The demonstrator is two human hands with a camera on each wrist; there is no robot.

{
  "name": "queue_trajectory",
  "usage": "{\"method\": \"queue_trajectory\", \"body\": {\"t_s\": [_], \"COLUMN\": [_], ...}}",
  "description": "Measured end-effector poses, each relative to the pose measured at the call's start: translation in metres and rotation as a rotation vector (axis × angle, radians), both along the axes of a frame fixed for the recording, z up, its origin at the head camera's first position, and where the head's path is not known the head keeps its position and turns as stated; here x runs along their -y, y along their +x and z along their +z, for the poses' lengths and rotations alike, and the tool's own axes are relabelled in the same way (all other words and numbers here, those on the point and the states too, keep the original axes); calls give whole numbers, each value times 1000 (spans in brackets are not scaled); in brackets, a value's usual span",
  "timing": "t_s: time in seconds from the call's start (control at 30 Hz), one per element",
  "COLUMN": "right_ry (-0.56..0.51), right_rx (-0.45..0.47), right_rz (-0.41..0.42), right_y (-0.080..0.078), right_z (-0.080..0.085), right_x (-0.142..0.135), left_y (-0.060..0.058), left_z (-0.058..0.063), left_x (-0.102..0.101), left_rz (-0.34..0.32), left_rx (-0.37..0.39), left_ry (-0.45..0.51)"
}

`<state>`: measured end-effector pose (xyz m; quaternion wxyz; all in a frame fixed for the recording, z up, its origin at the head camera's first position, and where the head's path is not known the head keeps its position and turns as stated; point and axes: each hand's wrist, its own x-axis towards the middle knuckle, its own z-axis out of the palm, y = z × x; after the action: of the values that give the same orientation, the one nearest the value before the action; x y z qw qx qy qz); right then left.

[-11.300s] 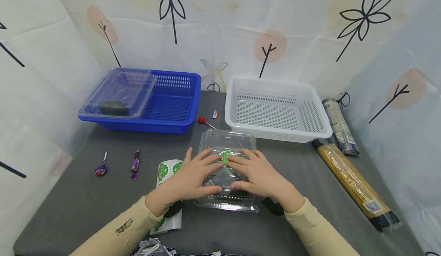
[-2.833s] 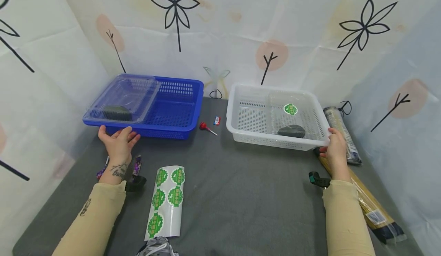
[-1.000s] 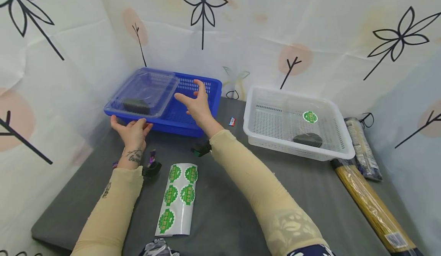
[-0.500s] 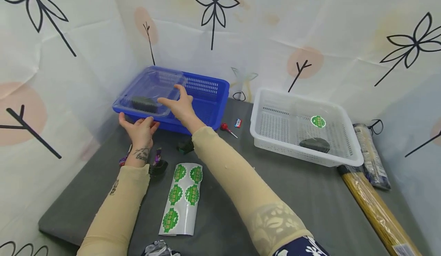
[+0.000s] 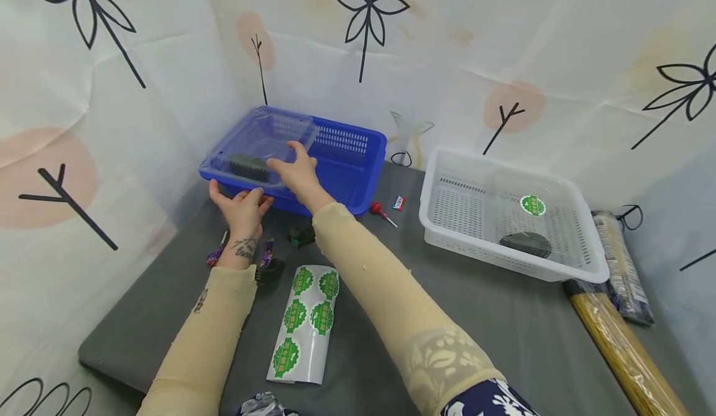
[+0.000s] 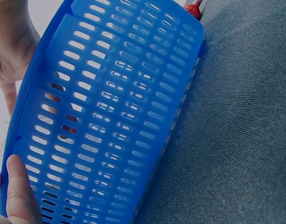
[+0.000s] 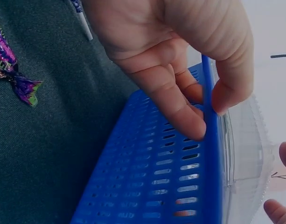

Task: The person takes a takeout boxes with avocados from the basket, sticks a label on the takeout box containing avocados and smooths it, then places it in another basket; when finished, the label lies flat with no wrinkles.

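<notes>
At the front rim of the blue basket (image 5: pixel 347 173), my left hand (image 5: pixel 240 214) grips with thumb and fingers. The right wrist view shows that left hand (image 7: pixel 166 79) pinching the rim (image 7: pixel 212 168) from both sides. A clear plastic container (image 5: pixel 282 133) sits over the basket's left half, with a dark oblong thing (image 5: pixel 248 167) inside. My right hand (image 5: pixel 299 176) is held over the container's right front corner, thumb and forefinger spread and nothing in it; whether it touches is unclear. In the left wrist view, the right hand (image 6: pixel 14 42) shows behind the basket wall (image 6: pixel 101 93).
The white basket (image 5: pixel 436 223) holds another clear container with a green sticker (image 5: pixel 533 205). A sticker sheet (image 5: pixel 310 341), a red lollipop (image 5: pixel 376 208), a small red-blue candy (image 5: pixel 398 203), a purple-wrapped candy (image 7: pixel 5 56) and a long yellow packet (image 5: pixel 621 347) lie on the grey table.
The stickered container, earlier under both hands on the table, is now in the white basket. My right hand has moved from the white basket to the blue one. The head view has turned left.
</notes>
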<state>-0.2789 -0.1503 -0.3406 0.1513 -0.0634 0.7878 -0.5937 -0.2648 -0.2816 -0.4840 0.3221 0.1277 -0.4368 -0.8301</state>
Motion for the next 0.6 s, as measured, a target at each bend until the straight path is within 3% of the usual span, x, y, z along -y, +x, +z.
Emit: {"method": "queue_trajectory", "body": {"t_s": [0.17, 0.37, 0.6], "right_ry": [19, -76, -117], "right_rx": [22, 51, 94], "right_rz": [-6, -4, -74], "right_y": [-3, -9, -14], "right_z": [2, 2, 1], "right_x": [3, 2, -7], "left_y": [0, -1, -1], "left_z": [2, 2, 0], "left_x": [-1, -3, 0], "left_rz": [-2, 0, 9], "left_rx": [9, 4, 15], "left_ry": [-3, -2, -10]}}
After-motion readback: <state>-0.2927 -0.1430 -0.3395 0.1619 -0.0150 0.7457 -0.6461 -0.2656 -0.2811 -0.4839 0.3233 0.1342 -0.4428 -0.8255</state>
